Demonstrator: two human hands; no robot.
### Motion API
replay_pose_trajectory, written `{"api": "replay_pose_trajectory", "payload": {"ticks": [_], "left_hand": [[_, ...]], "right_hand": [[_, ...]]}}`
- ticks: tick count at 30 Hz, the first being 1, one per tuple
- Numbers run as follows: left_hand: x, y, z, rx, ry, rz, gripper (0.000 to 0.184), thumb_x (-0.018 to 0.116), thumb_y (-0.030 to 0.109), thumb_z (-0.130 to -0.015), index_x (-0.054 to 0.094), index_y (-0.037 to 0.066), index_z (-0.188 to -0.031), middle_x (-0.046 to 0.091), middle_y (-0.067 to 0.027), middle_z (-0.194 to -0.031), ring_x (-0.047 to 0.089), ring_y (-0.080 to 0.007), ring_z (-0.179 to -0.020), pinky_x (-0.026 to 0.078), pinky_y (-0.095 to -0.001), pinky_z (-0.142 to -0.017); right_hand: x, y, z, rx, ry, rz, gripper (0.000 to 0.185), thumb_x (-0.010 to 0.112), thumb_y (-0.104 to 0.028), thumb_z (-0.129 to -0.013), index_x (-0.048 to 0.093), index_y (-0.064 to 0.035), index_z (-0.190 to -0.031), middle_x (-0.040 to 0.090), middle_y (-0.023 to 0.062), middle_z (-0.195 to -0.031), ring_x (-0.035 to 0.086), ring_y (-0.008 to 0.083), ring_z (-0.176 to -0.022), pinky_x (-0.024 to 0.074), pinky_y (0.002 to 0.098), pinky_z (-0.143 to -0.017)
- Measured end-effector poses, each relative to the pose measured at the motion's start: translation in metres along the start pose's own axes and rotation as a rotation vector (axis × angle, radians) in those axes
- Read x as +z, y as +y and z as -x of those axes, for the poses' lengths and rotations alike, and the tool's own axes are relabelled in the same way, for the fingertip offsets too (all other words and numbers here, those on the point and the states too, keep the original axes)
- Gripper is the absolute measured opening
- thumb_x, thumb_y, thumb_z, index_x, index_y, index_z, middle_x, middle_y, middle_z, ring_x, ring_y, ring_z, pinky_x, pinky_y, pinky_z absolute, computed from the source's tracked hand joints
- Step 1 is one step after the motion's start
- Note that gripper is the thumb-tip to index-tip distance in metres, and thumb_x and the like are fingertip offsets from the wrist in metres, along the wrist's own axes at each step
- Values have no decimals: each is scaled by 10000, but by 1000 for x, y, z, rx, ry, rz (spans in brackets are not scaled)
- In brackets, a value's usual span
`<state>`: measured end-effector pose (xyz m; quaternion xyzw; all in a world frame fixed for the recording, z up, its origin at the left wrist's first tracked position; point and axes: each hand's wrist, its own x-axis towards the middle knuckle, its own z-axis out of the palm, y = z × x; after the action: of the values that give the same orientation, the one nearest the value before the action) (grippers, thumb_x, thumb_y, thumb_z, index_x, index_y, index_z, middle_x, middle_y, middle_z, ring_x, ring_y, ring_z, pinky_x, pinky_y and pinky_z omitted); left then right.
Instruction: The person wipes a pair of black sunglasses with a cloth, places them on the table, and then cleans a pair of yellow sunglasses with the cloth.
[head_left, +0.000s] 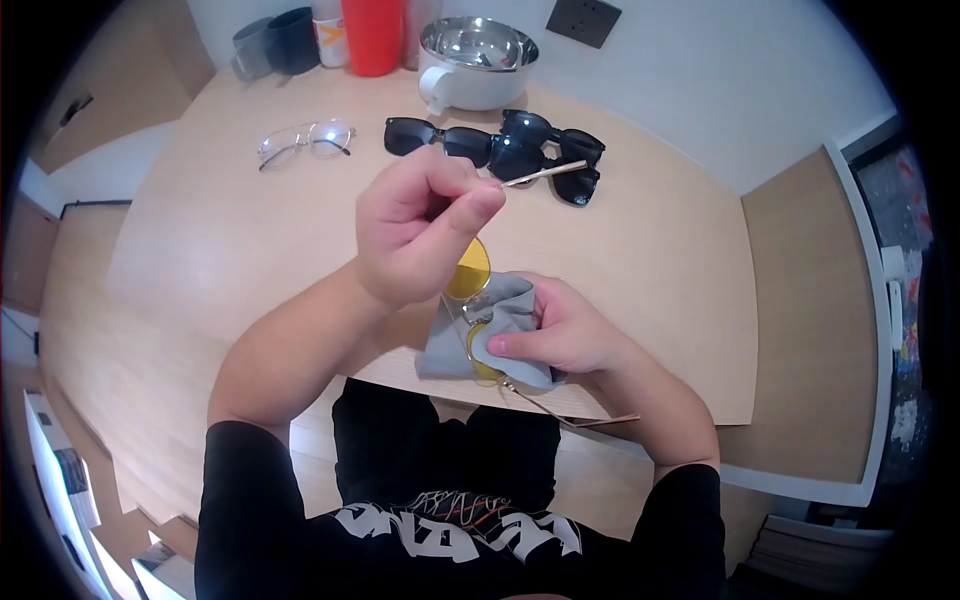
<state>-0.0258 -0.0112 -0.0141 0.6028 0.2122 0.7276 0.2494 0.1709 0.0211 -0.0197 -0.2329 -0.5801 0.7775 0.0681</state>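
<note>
Yellow-tinted glasses [470, 272] with thin metal frames are tilted over the near part of the table. My left hand [428, 225] is closed in a pinch on one temple arm, whose tip sticks out to the right. A grey cloth [450, 335] is folded around the lower lens, and my right hand [560, 330] presses it there between thumb and fingers. The other temple arm points to the lower right, below my right hand. Part of the frame is hidden behind my left hand and the cloth.
Clear glasses [306, 142] lie at the back left of the table [660, 260]. Black sunglasses [465, 142] and more dark sunglasses [575, 185] lie beyond my hands. Along the back stand a white-handled metal bowl [475, 85], a red container [370, 40] and dark cups [293, 42].
</note>
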Motion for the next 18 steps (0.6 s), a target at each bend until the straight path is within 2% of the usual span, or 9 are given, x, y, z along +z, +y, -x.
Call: {"api": "replay_pose_trajectory", "payload": {"ticks": [4,7,10,14,18], "left_hand": [[3,0,0,30,24,-95,90,585,-26,-893,516,4,-844,545,-24,-710,470,-54,-628,389,-202,-577],[4,0,0,9,25,-108,95,590,-28,-890,515,3,-840,546,-22,-705,473,-54,-623,395,-202,-576],[6,1,1,3,40,-110,103,595,-25,-889,514,3,-831,547,-23,-706,471,-53,-615,399,-203,-575],[5,-4,-1,59,33,-124,110,597,-27,-887,513,5,-822,550,-24,-702,471,-51,-611,401,-198,-573],[2,-5,0,40,37,-154,111,597,-31,-885,514,5,-821,545,-20,-695,465,-48,-607,398,-196,-569]], "right_hand": [[4,4,-6,-40,99,100,447,741,-38,-772,538,2,-1167,636,38,-1011,600,99,-908,482,252,-829],[9,-2,-7,34,157,135,393,752,-55,-769,549,-6,-1102,628,20,-955,592,89,-873,477,244,-811],[15,-1,-6,69,189,151,410,775,-67,-744,545,-12,-1079,617,20,-948,584,97,-883,473,250,-820],[10,10,-4,-50,25,286,574,794,-167,-696,524,4,-1173,634,85,-1034,603,164,-955,471,309,-886],[11,13,-3,-36,87,311,497,769,-182,-737,552,10,-1140,641,86,-1014,606,160,-938,471,299,-881]]}}
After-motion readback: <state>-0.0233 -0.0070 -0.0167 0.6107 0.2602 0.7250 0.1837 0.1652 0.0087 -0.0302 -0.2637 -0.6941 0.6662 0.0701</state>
